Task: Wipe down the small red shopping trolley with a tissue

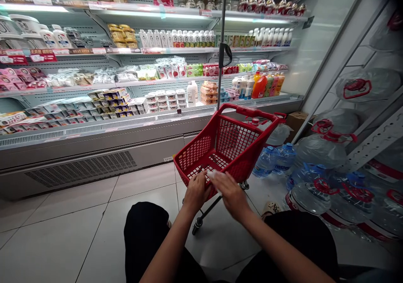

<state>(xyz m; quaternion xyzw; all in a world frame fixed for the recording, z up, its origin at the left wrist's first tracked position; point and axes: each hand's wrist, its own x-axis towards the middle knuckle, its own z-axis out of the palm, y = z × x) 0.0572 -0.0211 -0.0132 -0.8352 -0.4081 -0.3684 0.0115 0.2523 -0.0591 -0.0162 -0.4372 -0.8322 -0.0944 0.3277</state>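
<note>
A red plastic shopping cart (234, 148) on a metal wheeled frame stands tilted in front of me, its latticed basket facing up. My left hand (195, 190) is closed at the basket's near rim, fingers curled over the edge. Beside it, my right hand (228, 190) is blurred by motion, its fingers reaching toward the same rim. A small white wipe or tissue (211, 174) shows at the right fingertips, partly hidden. Both palms are out of sight.
Behind the cart runs an open chiller (151, 127) stocked with dairy tubs and bottles. Its glass door has a black handle (225, 55). Large water bottles (310, 195) crowd the floor at right. My knees (146, 232) flank the cart on the tiled floor (78, 216).
</note>
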